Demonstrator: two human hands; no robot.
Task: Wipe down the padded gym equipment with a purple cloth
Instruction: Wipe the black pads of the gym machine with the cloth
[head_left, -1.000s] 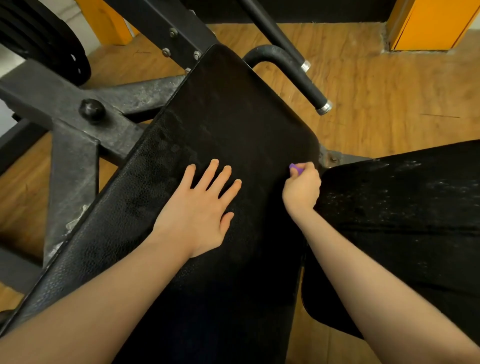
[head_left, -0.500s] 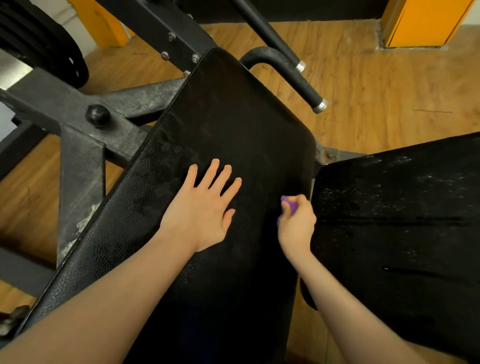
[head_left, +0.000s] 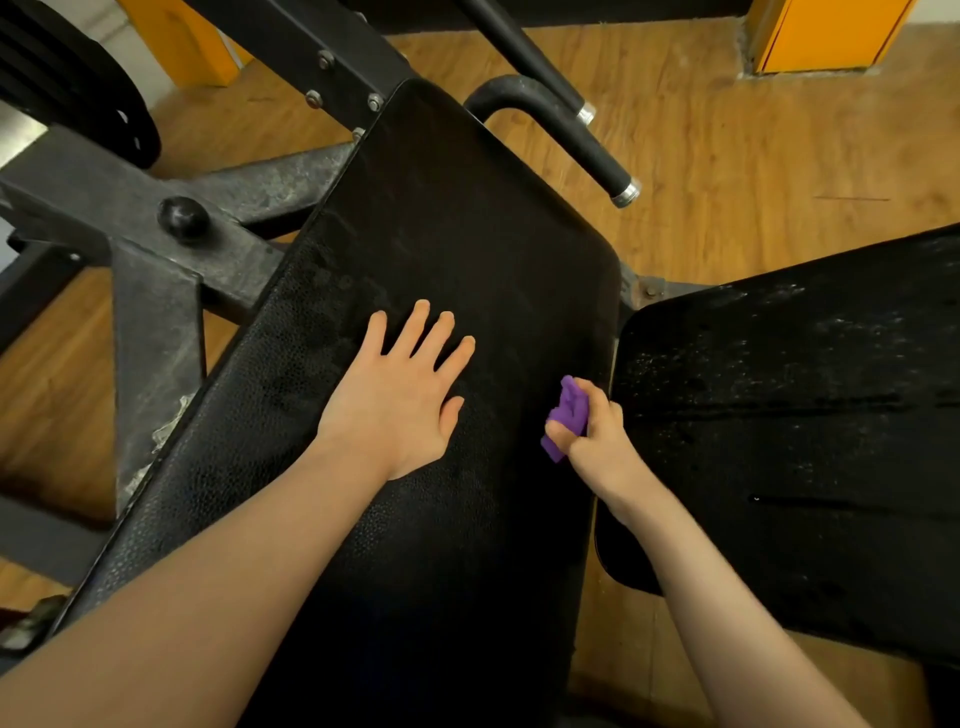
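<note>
Long black padded bench under both hands, second pad right of them, metal handle beyond. Left hand lies flat, fingers spread; right hand clutches the bunched purple cloth at the bench's right edge.

Hidden and cut-off parts around the two pads

The right hand is covering most of the purple cloth, so only a bunched part is showing near the long pad's right edge. The left hand is hiding the pad beneath its palm. The second pad is running off the right edge, the weight plate off the top-left corner.
</note>
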